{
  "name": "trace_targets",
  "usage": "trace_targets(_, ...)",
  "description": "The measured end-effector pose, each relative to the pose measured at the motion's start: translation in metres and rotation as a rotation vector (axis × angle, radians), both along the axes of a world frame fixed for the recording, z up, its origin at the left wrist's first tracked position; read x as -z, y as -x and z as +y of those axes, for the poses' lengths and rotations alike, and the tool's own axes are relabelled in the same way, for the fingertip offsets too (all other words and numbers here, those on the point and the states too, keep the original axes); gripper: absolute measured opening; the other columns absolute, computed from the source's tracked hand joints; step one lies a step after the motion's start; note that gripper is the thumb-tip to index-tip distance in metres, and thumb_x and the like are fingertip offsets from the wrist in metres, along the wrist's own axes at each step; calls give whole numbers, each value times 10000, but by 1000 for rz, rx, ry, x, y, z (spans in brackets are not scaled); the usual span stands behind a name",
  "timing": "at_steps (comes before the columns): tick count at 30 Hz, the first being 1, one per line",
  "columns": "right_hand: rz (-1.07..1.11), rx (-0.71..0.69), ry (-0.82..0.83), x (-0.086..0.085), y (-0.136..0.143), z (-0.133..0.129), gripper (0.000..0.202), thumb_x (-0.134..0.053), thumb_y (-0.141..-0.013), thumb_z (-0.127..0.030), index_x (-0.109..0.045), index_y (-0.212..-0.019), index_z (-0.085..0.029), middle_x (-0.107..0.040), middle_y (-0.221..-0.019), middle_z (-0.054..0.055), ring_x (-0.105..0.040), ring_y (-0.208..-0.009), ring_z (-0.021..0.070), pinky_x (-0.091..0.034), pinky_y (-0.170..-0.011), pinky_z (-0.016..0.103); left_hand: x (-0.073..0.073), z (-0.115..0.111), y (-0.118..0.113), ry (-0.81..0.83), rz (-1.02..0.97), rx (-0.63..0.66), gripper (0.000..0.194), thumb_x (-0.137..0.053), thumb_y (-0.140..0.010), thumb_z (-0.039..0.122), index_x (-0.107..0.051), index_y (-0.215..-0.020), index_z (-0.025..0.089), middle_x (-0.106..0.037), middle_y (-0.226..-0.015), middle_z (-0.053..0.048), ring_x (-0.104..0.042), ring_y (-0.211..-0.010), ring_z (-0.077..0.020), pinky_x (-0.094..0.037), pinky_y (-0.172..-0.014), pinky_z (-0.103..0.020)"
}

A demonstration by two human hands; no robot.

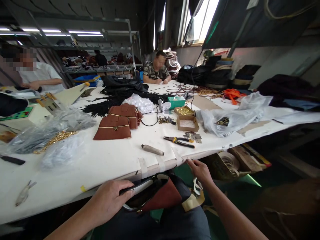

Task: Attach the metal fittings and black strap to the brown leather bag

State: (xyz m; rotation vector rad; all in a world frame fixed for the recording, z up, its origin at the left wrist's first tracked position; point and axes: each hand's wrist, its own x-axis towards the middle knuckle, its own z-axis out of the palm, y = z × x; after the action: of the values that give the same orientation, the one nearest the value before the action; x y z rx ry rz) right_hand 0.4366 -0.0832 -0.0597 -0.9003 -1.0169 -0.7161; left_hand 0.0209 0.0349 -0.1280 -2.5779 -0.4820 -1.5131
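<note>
An open brown leather bag (162,196) with a pale-edged, dark inside rests on my lap, below the table's front edge. My left hand (110,198) pinches its rim between thumb and fingers. My right hand (201,170) is at the table edge, to the right of the bag and apart from it. Its fingers are curled together at the tips; whatever they hold is too small or hidden to name. Near it on the table lie pliers (178,141) with yellow and black handles and a tape-wrapped stick-like tool (152,149).
Flat brown leather pieces with zips (113,126) are stacked mid-table. Small boxes (187,124), metal fittings and plastic bags (225,120) lie to the right. Gold chain (58,138) lies left. A box with a tape roll (228,161) is below the table. Two people sit beyond.
</note>
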Motion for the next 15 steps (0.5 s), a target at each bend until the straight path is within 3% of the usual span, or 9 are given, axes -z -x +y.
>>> trace_targets(3, 10, -14, 55, -9, -3, 0, 781, -535, -737, -876, -547, -762, -96, -508, -652, 32, -417, -595, 70, -321, -574, 205, -5, -4, 1, 42, 20, 56, 576, -419, -790, 750, -710, -1086, 351, -701, -1122, 112, -647, -998, 45, -398, -828, 12)
trace_targets(6, 22, 8, 108, -12, -5, -10, 809, -550, -714, -888, -642, -822, -92, -580, -729, 48, -468, -659, 86, -346, -626, 217, -11, -8, -3, 57, 3, 127, 584, -454, -781, 745, -700, -1144, 358, -683, -1208, 119, -655, -1105, 34, -434, -908, 21)
trace_targets(9, 65, 176, 145, -7, -6, -24, 820, -569, -694, -889, -736, -993, -144, -679, -961, 75, -599, -898, 179, -429, -811, 285, -15, -13, -5, 26, 2, 197, 547, -459, -804, 701, -729, -1068, 306, -709, -1109, 110, -652, -1015, 48, -410, -850, 9)
trace_targets(12, 153, 376, -109, 13, 9, -33, 941, -618, -612, -894, -701, -1199, -163, -619, -1304, 114, -565, -1207, 309, -416, -1087, 434, -17, -14, -3, 26, -1, 286, 487, -484, -817, 646, -737, -1044, 297, -717, -1043, 118, -646, -957, 71, -406, -824, 14)
trace_targets(13, 143, 326, -203, 23, 21, -35, 954, -610, -617, -886, -678, -1235, -163, -612, -1318, 113, -567, -1220, 304, -419, -1115, 453, -17, -13, -1, 34, -6, 311, 474, -499, -814, 632, -738, -1049, 296, -717, -1047, 119, -645, -954, 73, -411, -829, 17)
trace_targets(14, 90, 177, -251, 35, 36, -36, 942, -587, -652, -873, -639, -1290, -183, -613, -1319, 107, -583, -1213, 289, -459, -1090, 449, -16, -12, 1, 43, -11, 335, 464, -516, -810, 619, -738, -1056, 295, -717, -1058, 120, -645, -959, 73, -414, -836, 18)
trace_targets(15, -79, 54, -153, 48, 54, -38, 915, -563, -704, -859, -595, -1351, -212, -588, -1371, 98, -568, -1271, 274, -459, -1121, 432, -15, -10, 4, 52, -19, 356, 455, -531, -805, 606, -737, -1070, 298, -716, -1075, 120, -644, -973, 70, -413, -837, 17)
